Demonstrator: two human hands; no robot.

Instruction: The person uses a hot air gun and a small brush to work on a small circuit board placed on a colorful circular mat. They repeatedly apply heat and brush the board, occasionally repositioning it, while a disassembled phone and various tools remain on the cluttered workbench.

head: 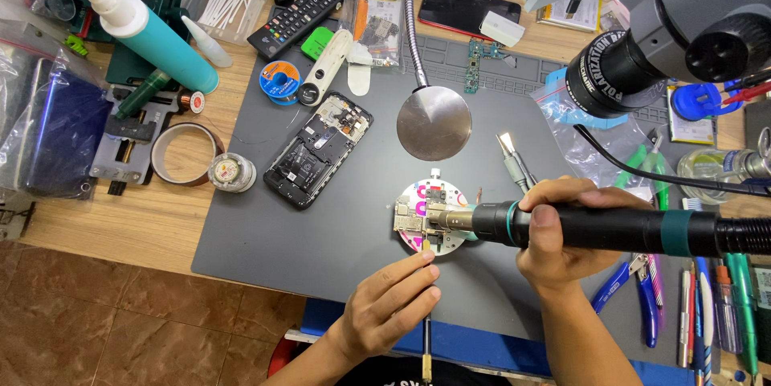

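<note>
Circuit board (419, 217) on a round holder (438, 193), under a hot-air nozzle, near the middle of the grey mat (265, 233).

Nearest the viewer, the left hand (391, 303) sits just below the board, its fingers (418, 261) pinched shut on a thin tool (426, 338) whose tip meets the board's lower edge. To the right of the board, the right hand (554, 233) wraps closed around the black hot-air handle (610, 229), the metal nozzle (451, 220) lying over the board. Left of the board lies an opened phone (319, 149). Beyond the board hangs a round metal disc on a gooseneck (434, 122); a microscope eyepiece (598, 73) looms at far right above the bench (152, 221).
</note>
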